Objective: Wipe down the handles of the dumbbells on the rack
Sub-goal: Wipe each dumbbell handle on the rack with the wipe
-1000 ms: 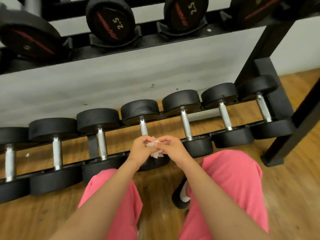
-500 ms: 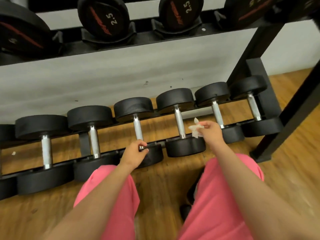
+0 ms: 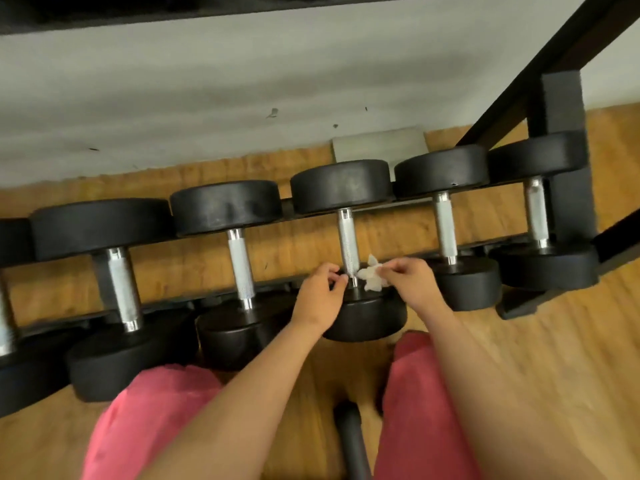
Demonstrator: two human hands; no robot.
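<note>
Pinching a crumpled tissue point(image 3: 371, 279), the right hand point(image 3: 414, 277) sits just right of the dumbbell handle point(image 3: 347, 245), which runs from the rack's point(image 3: 561, 98) front rail to its back; the left hand point(image 3: 318, 296), fingers curled, meets the handle's near end, grip unclear

You face a pale grey-white painted wall point(image 3: 242, 81) carrying small dark scuff marks point(image 3: 273, 113). Below you lies a warm brown wood-plank floor point(image 3: 554, 375). A flat light grey rectangular panel point(image 3: 377, 143) sits where wall meets floor.
</note>
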